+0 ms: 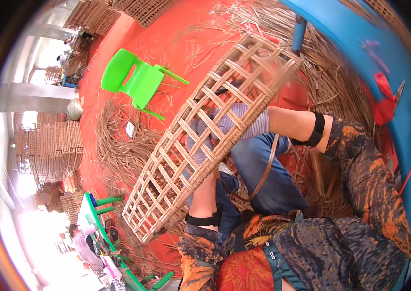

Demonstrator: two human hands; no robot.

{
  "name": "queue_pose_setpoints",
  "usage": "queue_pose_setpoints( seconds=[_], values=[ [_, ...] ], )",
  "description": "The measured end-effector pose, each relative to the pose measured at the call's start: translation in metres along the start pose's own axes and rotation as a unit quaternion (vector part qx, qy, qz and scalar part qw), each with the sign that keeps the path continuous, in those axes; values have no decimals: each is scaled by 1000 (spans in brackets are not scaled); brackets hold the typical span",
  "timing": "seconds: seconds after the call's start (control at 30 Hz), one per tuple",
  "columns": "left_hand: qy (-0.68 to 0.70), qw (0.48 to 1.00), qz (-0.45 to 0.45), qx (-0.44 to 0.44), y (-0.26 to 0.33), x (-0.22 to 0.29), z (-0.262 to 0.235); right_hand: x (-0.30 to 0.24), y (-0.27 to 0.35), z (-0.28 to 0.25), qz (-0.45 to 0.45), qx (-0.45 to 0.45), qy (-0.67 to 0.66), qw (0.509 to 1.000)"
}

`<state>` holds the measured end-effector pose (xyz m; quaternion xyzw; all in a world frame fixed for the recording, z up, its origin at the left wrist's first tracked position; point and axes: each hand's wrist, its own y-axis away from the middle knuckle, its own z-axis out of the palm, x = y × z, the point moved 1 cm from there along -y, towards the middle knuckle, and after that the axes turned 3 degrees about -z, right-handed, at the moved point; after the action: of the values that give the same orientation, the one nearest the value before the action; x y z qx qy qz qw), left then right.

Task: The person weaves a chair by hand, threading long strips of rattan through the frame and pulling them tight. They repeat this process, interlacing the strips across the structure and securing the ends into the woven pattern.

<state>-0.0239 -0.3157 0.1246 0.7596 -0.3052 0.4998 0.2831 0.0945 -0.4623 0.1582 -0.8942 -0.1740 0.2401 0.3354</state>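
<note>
A long woven rattan basket (199,175) with an open lattice side is tilted diagonally across my lap. Both my hands wear striped grey gloves and show through the lattice. My left hand (197,154) is closed behind the lower middle of the weave. Close beside it, my right hand (256,121) reaches in from the right with its fingers curled. Lattice strips hide parts of both hands, and what they grip cannot be made out. A loose brown rattan strand (266,169) curves down from the basket past my jeans-clad knee.
A green plastic chair (143,83) lies tipped on the red floor (176,39). Loose strips (118,140) are heaped around it. A blue table (361,63) with tools edges the right. Stacked woven pieces (50,145) stand at left, near a person (86,245) at a green-framed table.
</note>
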Motion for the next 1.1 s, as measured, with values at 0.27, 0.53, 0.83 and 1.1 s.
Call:
queue_pose_setpoints(
  seconds=[0.27, 0.53, 0.83, 1.1],
  values=[
    [-289, 945, 148, 27, 66, 11, -50, -21, 46, -40, 157, -237, -9, 959],
    [-476, 852, 210, -58, 111, -20, -87, -24, 70, -58, 236, -316, -1, 919],
    [-429, 885, 166, -74, 128, -42, -69, -5, 60, -39, 231, -376, -13, 897],
    [-415, 897, 109, -105, 107, -27, -73, 21, 45, 2, 203, -420, -18, 884]
  ],
)
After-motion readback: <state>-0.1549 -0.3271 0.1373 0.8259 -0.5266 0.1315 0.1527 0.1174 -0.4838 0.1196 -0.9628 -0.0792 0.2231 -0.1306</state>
